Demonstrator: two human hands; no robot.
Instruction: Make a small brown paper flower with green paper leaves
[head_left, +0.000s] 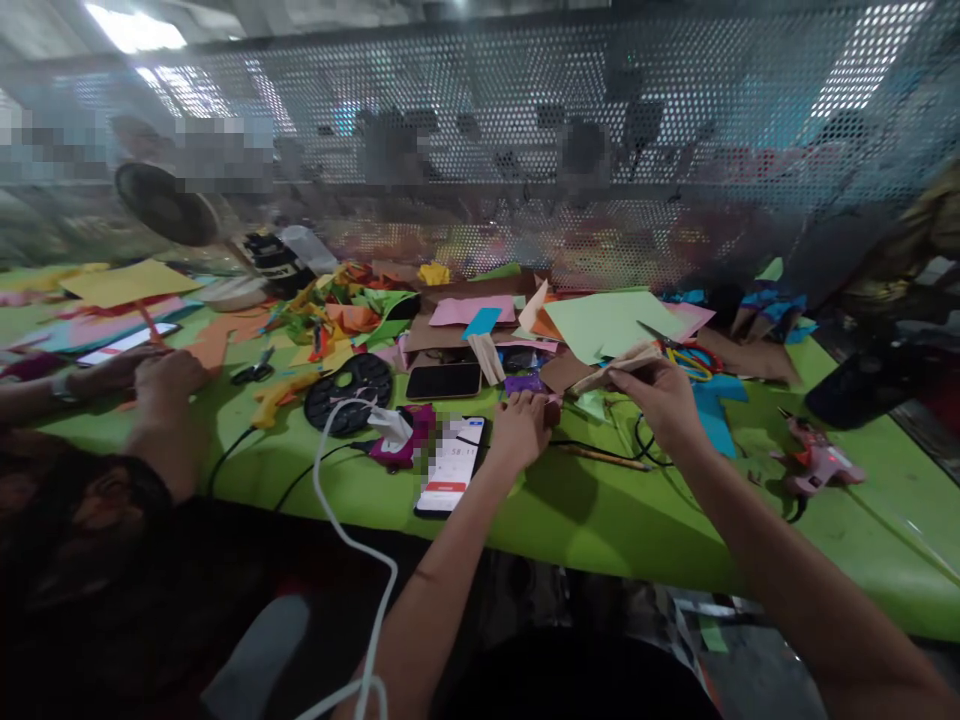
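Observation:
My right hand (660,400) is closed on a folded strip of tan paper (619,368), held a little above the green table (570,520). My left hand (520,428) rests knuckles-up on the table with its fingers curled; what it holds, if anything, is hidden. A small purple paper piece (523,383) lies just beyond it. A phone with a lit screen (452,466) lies beside my left wrist, and a dark phone (443,381) further back.
Coloured paper sheets and scraps cover the table's far half, with a light-green sheet (607,322) and scissors (686,358). A pink glue gun (817,462) lies at right, a black disc (349,392) and cables at centre-left. Another person's hands (161,385) rest at left. A perforated metal screen (525,120) stands behind.

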